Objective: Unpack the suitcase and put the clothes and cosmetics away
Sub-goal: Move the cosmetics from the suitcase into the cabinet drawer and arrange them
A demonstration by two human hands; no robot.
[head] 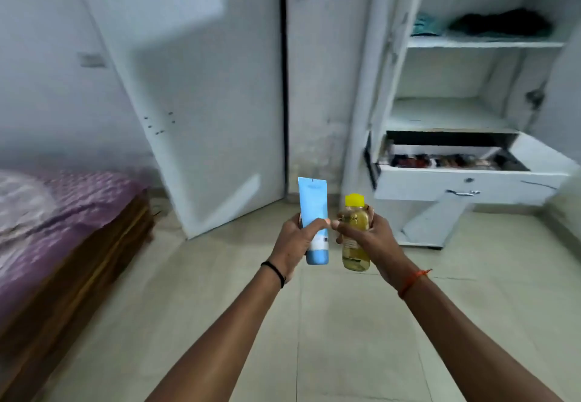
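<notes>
In the head view, the left hand [294, 238] grasped an upright blue tube [313, 213] and the right hand [364, 238] grasped a yellow-capped bottle [355, 235], both held side by side above the floor [345, 338], near the wardrobe's open drawer [465, 178].

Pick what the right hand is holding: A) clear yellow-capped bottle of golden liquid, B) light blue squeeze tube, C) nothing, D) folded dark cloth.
A: the right hand grips the clear yellow-capped bottle of golden liquid, while the light blue squeeze tube sits in the left hand.
</notes>
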